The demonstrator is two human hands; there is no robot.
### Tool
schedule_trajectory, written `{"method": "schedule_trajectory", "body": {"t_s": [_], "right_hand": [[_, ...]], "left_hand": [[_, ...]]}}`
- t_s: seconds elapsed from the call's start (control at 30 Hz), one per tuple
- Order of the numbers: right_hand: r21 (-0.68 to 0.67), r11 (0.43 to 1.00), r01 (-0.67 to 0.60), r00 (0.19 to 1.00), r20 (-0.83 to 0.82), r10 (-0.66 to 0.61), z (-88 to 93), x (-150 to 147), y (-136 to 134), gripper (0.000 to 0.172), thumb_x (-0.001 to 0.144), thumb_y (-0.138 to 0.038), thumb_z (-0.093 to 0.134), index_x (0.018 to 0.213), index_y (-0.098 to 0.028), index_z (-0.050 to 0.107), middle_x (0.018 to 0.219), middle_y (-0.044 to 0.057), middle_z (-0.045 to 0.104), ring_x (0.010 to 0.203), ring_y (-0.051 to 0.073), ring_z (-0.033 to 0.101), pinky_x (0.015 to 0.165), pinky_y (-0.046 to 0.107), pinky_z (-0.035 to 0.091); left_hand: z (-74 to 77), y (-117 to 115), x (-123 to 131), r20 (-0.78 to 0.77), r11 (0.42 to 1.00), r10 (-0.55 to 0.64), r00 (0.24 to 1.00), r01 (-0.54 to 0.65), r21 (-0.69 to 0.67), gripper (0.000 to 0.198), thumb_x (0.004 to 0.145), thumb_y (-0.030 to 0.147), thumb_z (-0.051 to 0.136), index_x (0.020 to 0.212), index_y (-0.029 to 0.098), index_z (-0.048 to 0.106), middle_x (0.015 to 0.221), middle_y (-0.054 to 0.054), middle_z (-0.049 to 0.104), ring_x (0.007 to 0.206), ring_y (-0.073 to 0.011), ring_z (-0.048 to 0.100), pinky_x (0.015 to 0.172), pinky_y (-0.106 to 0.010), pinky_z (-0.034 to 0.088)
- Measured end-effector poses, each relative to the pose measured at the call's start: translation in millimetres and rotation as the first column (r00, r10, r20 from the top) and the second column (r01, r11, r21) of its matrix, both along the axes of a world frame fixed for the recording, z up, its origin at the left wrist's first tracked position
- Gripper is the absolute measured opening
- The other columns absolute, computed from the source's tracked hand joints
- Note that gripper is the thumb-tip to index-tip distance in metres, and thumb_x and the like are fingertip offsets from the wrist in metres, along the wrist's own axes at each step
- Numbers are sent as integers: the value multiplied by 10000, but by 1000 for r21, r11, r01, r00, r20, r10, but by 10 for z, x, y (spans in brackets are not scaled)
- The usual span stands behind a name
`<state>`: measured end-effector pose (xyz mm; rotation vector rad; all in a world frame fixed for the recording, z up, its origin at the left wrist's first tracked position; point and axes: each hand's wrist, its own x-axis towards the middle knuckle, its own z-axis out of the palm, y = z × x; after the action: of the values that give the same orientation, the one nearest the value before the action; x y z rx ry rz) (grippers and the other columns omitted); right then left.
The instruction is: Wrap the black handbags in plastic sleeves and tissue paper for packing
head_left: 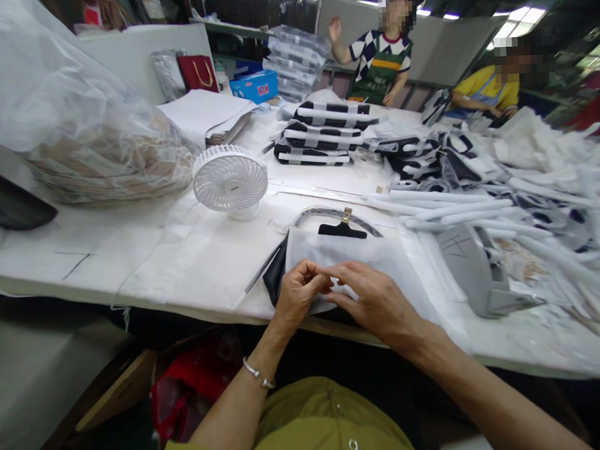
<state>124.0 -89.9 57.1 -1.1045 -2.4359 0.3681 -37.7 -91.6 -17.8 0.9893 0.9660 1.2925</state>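
Note:
A black handbag (277,269) lies at the table's front edge, its front covered by a white sheet (313,247). Its curved handle (307,215) is wrapped in clear film, and a black tab (343,232) with a gold metal clasp (346,215) lies over the sheet. Above the bag's lower part, my left hand (303,288) is closed in a pinch; anything between its fingertips is too small to make out. My right hand (375,294) meets it from the right, forefinger and thumb apart, fingertips close to the left hand's fingers.
Left of the bag stands a white fan (231,181). A grey tape dispenser (473,264) and white foam tubes (453,208) lie to the right. Behind are stacked black-and-white bags (320,134), a blue box (254,88) and two co-workers. A large plastic bag (98,147) fills the left.

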Motion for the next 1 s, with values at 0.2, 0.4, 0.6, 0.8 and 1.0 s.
{"method": "schedule_trajectory", "body": {"t_s": [0.2, 0.4, 0.6, 0.8, 1.0], "right_hand": [[39, 995, 95, 993, -79, -92, -216, -132, 47, 81, 909, -163, 590, 890, -197, 661, 802, 39, 664, 744, 185, 630, 709, 301, 501], [-94, 964, 247, 937, -230, -263, 165, 47, -81, 136, 899, -253, 594, 799, -219, 681, 754, 27, 673, 699, 175, 626, 709, 289, 509], [-584, 810, -53, 992, -120, -23, 471, 357, -561, 243, 936, -359, 559, 869, -255, 768, 1143, 61, 686, 991, 198, 656, 884, 296, 519], [-633, 774, -1, 1000, -18, -14, 286, 467, -851, 332, 834, -153, 624, 1104, -316, 731, 1326, 60, 593, 1084, 197, 628, 929, 310, 512], [-687, 721, -92, 993, -14, 113, 374, 394, -927, 402, 831, -136, 625, 1138, -376, 726, 913, -5, 762, 886, 178, 698, 1078, 394, 419]], "left_hand": [[-37, -14, -12, 1, 998, -46, 999, 46, 41, 408, 871, 544, 597, 769, 149, 611, 614, -15, 677, 555, -139, 652, 578, -241, 522], [-26, -12, 8, 126, 997, -77, 989, 77, 9, 414, 882, 565, 570, 1009, 187, 461, 811, -69, 753, 647, -194, 728, 608, -277, 545], [-57, 29, 62, -58, 998, -56, 997, 58, 39, 233, 870, 388, 627, 875, 178, 527, 812, -46, 736, 710, -169, 711, 680, -279, 550], [-69, 31, 54, -372, 970, -9, 928, 99, 222, 57, 840, 233, 641, 865, 182, 642, 910, -30, 699, 804, -151, 653, 768, -270, 502], [-32, 25, 63, -509, 921, -17, 861, 212, 327, 109, 814, 191, 677, 923, 202, 679, 973, -40, 695, 911, -180, 644, 857, -305, 496]]}}
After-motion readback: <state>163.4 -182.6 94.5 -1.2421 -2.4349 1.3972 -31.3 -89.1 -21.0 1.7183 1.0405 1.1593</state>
